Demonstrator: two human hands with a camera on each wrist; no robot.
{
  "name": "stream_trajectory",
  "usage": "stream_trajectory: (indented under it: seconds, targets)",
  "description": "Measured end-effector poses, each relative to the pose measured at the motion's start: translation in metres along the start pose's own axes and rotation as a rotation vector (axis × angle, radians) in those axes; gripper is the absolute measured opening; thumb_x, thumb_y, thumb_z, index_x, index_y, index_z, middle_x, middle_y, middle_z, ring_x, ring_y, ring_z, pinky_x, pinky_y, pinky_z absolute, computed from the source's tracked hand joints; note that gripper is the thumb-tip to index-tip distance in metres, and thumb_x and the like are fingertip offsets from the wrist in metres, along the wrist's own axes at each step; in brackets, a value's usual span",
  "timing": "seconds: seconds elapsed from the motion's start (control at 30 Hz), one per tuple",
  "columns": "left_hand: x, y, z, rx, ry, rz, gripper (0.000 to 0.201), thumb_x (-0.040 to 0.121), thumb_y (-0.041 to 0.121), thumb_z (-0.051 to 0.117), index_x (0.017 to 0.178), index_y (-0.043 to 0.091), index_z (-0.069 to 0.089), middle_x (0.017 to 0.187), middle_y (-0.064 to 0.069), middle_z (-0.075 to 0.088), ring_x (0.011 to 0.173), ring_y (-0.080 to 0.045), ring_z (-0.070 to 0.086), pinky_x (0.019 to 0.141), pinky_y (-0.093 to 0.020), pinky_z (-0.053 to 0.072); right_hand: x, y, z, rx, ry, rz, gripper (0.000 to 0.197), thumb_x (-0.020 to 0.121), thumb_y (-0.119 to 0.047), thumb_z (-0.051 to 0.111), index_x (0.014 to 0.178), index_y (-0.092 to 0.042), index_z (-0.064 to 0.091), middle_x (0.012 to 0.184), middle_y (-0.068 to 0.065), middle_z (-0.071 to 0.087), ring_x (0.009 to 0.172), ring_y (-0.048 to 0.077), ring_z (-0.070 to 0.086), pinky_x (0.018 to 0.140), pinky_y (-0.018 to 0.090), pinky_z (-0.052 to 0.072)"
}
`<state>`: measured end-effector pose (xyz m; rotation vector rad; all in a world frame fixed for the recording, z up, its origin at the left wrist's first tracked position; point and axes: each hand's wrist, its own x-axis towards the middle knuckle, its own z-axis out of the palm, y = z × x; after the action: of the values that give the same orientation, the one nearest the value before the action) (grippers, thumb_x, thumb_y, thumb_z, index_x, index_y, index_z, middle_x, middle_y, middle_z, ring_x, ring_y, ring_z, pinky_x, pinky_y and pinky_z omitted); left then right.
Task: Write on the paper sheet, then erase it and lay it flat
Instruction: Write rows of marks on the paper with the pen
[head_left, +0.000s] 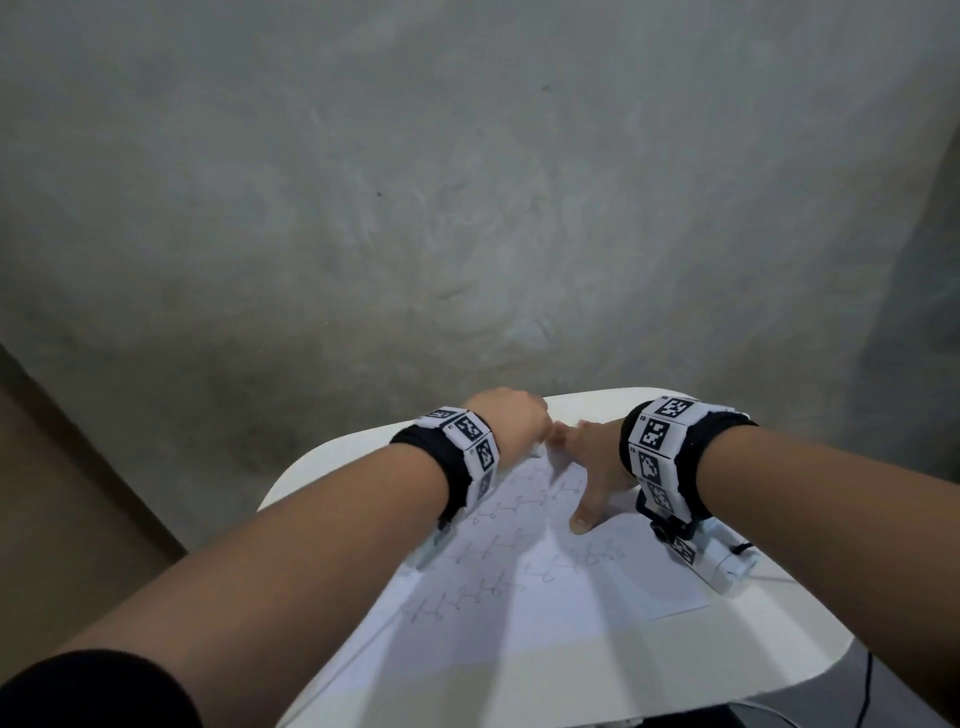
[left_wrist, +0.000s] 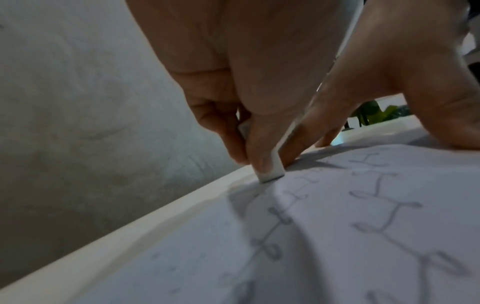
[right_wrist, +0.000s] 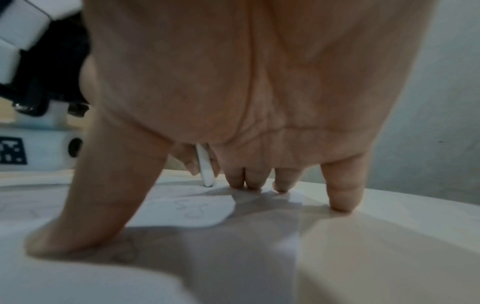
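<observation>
— Where is the paper sheet (head_left: 545, 587) found?

— It is spread on the white counter (head_left: 727, 654), reaching from the near edge toward the far rim. Rows of looped pencil marks (left_wrist: 384, 207) are seen across it, and a slight bulge is shown in the sheet in the left wrist view.

— What is held in the left hand (head_left: 511, 421)?

— A small white eraser (left_wrist: 272, 164) is pinched upright between thumb and fingers, so the grip is closed round it. Its lower end is set against the paper near the far edge of the sheet, close to the counter's rim.

— And the right hand (head_left: 592, 467)?

— It is laid spread on the sheet, with nothing grasped. The thumb (right_wrist: 88, 209) is pressed flat on the paper toward the near side. The fingertips (right_wrist: 342, 197) are planted further off, some on the sheet and the outermost on the bare counter.

— How close are the two hands?

— They are just beside each other at the far end of the sheet; in the right wrist view the eraser is seen standing next to the right fingertips. Whether they touch cannot be told.

— Anything else?

— Marker-patterned wristbands (head_left: 660, 447) are worn on both wrists, and a grey wall (head_left: 467, 182) is seen behind the counter.
</observation>
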<state>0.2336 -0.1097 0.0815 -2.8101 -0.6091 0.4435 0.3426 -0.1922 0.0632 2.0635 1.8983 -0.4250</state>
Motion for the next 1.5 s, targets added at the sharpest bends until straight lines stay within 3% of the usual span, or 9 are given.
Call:
stream_trajectory:
  seconds: [0.17, 0.27, 0.5, 0.73, 0.87, 1.0, 1.2, 1.33, 1.5]
  targets:
    - [-0.006, -0.022, 0.002, 0.046, -0.168, 0.005, 0.018, 0.089, 0.012, 0.06, 0.106, 0.013, 0.067, 0.109, -0.007, 0.063, 0.093, -0.034, 0.059, 0.078, -0.034, 0.05, 0.002, 0.0, 0.004, -0.01, -0.002, 0.003, 0.092, 0.071, -0.054, 0.072, 0.144, -0.022, 0.027, 0.158, -0.003, 0.015, 0.141, 0.021, 0.026, 0.107, 0.04, 0.028]
    - [-0.006, -0.022, 0.004, 0.034, -0.173, 0.007, 0.014, 0.087, 0.009, 0.058, 0.095, 0.019, 0.062, 0.109, -0.008, 0.062, 0.086, -0.032, 0.052, 0.074, -0.031, 0.043, -0.002, 0.006, -0.003, -0.037, -0.04, 0.026, 0.102, 0.073, -0.057, 0.07, 0.151, -0.02, 0.015, 0.161, -0.002, 0.007, 0.144, 0.019, 0.023, 0.112, 0.038, 0.026]
    - [-0.008, -0.023, 0.002, 0.058, -0.166, 0.036, 0.027, 0.091, 0.009, 0.055, 0.114, 0.017, 0.065, 0.118, -0.003, 0.061, 0.103, -0.028, 0.057, 0.075, -0.029, 0.043, -0.013, 0.032, -0.005, -0.033, -0.128, 0.124, 0.114, 0.075, -0.06, 0.067, 0.153, -0.023, -0.007, 0.16, -0.012, -0.01, 0.149, 0.013, 0.004, 0.119, 0.037, 0.011]
    - [0.022, 0.001, -0.013, -0.005, 0.0, 0.075, 0.024, 0.089, 0.015, 0.057, 0.111, 0.015, 0.066, 0.114, -0.009, 0.063, 0.102, -0.034, 0.06, 0.077, -0.032, 0.046, -0.012, 0.03, -0.005, 0.021, -0.109, 0.103, 0.099, 0.074, -0.055, 0.071, 0.15, -0.024, 0.016, 0.158, -0.001, 0.015, 0.14, 0.024, 0.03, 0.112, 0.045, 0.029]
    - [0.017, -0.012, 0.001, 0.031, 0.001, 0.145, 0.022, 0.087, 0.016, 0.061, 0.109, 0.017, 0.065, 0.114, -0.006, 0.061, 0.1, -0.035, 0.059, 0.072, -0.031, 0.041, -0.013, 0.029, -0.005, -0.026, -0.131, 0.12, 0.108, 0.08, -0.055, 0.066, 0.153, -0.018, -0.006, 0.161, -0.003, -0.008, 0.149, 0.019, 0.007, 0.118, 0.038, 0.014]
    - [0.012, -0.027, 0.004, 0.107, -0.104, 0.133, 0.021, 0.086, 0.015, 0.064, 0.107, 0.019, 0.066, 0.112, -0.004, 0.063, 0.099, -0.032, 0.06, 0.078, -0.032, 0.049, -0.012, 0.029, -0.006, -0.044, -0.127, 0.109, 0.111, 0.079, -0.056, 0.066, 0.153, -0.018, -0.008, 0.161, -0.005, -0.009, 0.148, 0.016, 0.009, 0.116, 0.035, 0.017]
    - [0.024, -0.001, -0.007, 0.04, 0.023, 0.112, 0.023, 0.093, 0.016, 0.053, 0.112, 0.01, 0.063, 0.116, -0.008, 0.058, 0.103, -0.033, 0.058, 0.075, -0.032, 0.042, -0.014, 0.03, -0.005, 0.014, -0.067, 0.094, 0.091, 0.077, -0.05, 0.072, 0.148, -0.021, 0.022, 0.152, -0.001, 0.027, 0.132, 0.021, 0.041, 0.099, 0.033, 0.036]
    - [0.018, -0.016, -0.002, 0.042, -0.105, 0.117, 0.022, 0.089, 0.015, 0.059, 0.11, 0.014, 0.067, 0.113, -0.005, 0.063, 0.101, -0.031, 0.06, 0.081, -0.034, 0.049, -0.011, 0.029, -0.001, -0.022, -0.073, 0.09, 0.107, 0.079, -0.055, 0.067, 0.154, -0.016, 0.001, 0.162, -0.004, -0.001, 0.148, 0.02, 0.013, 0.115, 0.037, 0.019]
    - [0.027, -0.007, -0.015, 0.059, -0.093, 0.121, 0.024, 0.09, 0.016, 0.061, 0.113, 0.015, 0.066, 0.114, -0.008, 0.064, 0.102, -0.033, 0.06, 0.081, -0.033, 0.048, -0.011, 0.025, -0.001, -0.003, -0.066, 0.08, 0.104, 0.068, -0.06, 0.072, 0.15, -0.027, 0.016, 0.158, -0.004, 0.021, 0.142, 0.023, 0.029, 0.112, 0.044, 0.031]
